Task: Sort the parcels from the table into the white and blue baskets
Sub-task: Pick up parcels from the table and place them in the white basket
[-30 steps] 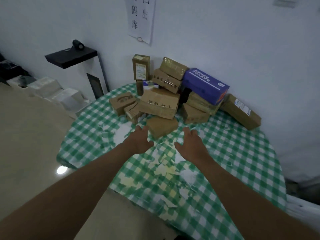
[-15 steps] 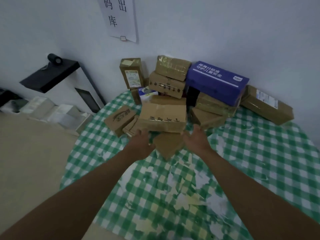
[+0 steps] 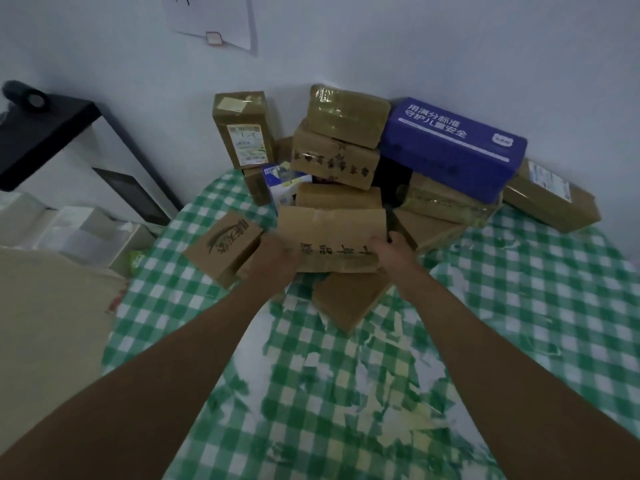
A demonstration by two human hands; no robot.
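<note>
Both hands clasp one wide brown cardboard box with black lettering (image 3: 332, 237): the left hand (image 3: 277, 254) takes its left end in its grip, the right hand (image 3: 389, 251) its right end. It sits at the near edge of the parcel pile on the green-checked surface (image 3: 519, 306), a flat brown parcel (image 3: 349, 299) just nearer, a long blue box (image 3: 453, 147) far right.

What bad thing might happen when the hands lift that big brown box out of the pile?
1. The left hand and right hand hold the big brown box only at its lower corners, so it may tip or slip.
2. It sits tight against the stack behind it; pulling could shake the taped box on top or the blue box loose.
3. The flat box underneath might get dragged toward the table edge.
</note>
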